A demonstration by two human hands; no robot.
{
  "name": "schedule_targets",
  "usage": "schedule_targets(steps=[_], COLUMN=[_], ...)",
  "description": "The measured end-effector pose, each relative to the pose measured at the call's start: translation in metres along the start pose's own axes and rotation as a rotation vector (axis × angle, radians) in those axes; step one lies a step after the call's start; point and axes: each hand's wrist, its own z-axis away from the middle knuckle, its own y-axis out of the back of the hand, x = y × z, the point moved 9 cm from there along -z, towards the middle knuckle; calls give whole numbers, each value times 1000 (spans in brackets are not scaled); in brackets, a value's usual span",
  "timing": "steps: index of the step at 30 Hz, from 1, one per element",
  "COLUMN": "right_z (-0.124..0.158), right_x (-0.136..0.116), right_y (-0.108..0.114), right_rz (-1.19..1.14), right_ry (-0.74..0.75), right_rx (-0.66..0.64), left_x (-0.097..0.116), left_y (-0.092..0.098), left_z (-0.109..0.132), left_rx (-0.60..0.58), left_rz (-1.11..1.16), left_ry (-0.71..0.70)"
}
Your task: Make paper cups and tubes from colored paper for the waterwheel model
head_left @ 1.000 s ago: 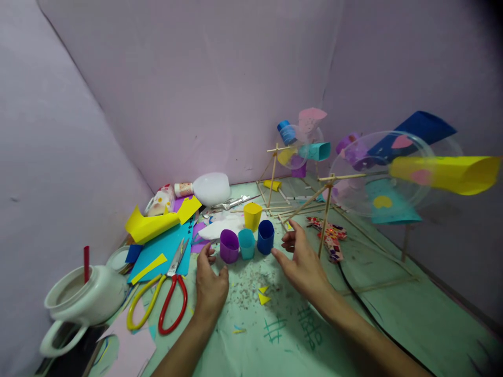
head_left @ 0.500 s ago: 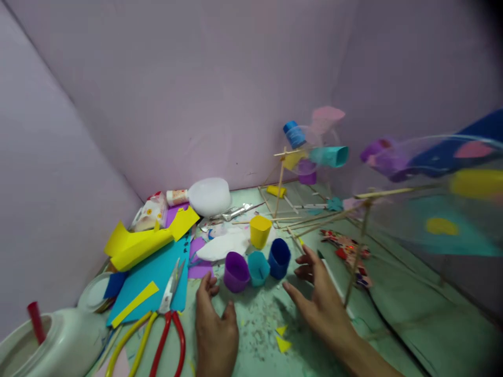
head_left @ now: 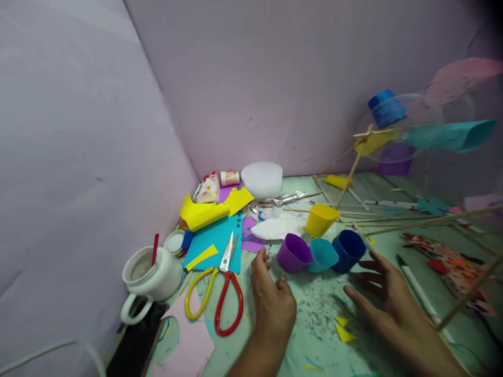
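Four small paper cups are grouped on the table: a purple cup [head_left: 294, 253], a light blue cup [head_left: 322, 256] and a dark blue cup [head_left: 349, 251] stand in a row, with a yellow cup [head_left: 320, 221] just behind. My left hand [head_left: 273, 298] rests left of the purple cup, fingers loosely curled and apart, holding nothing. Beside the dark blue cup, my right hand [head_left: 387, 303] has its thumb and fingers spread, also without anything in it. Scissors [head_left: 226, 283] with one yellow and one red handle lie left of my left hand.
A white mug [head_left: 155, 280] stands at the left near a dark flat object [head_left: 137, 340]. Blue sheet [head_left: 214, 238] and yellow paper [head_left: 206, 212] lie behind the scissors. Stick frames carry a clear wheel with coloured cups [head_left: 387, 108] at right. Yellow scraps [head_left: 345, 331] lie in front.
The view has swung left, so everything sits further right and the mug shows more fully. Both hands remain beside the row of cups, holding nothing.
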Motion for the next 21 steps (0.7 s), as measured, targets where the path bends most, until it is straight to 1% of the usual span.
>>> schedule_targets(steps=[3,7,11,14,18,21], right_z=[-4,-10,-12,-11,-8,-8], right_x=[12,18,10,9,12,20], right_y=[-10,-11,-9,-8,-9,-13], right_rz=[-109,-142,-193,-180,-176,-170], right_ry=[-55,-65,-34,-49,-36,-30], right_rx=[-86,-61,-43,-26,2,-22], left_x=[1,0,-1,-2,0,1], left_y=[2,1,1,1,3,5], left_z=[-1,-2,-5,-7,-3,0], left_rx=[11,-17,-11,-14,-12,17], left_rz=[-10,-34,-67,-77,-62,-69], left_ry=[-32,-35,-33,-16,-3,3])
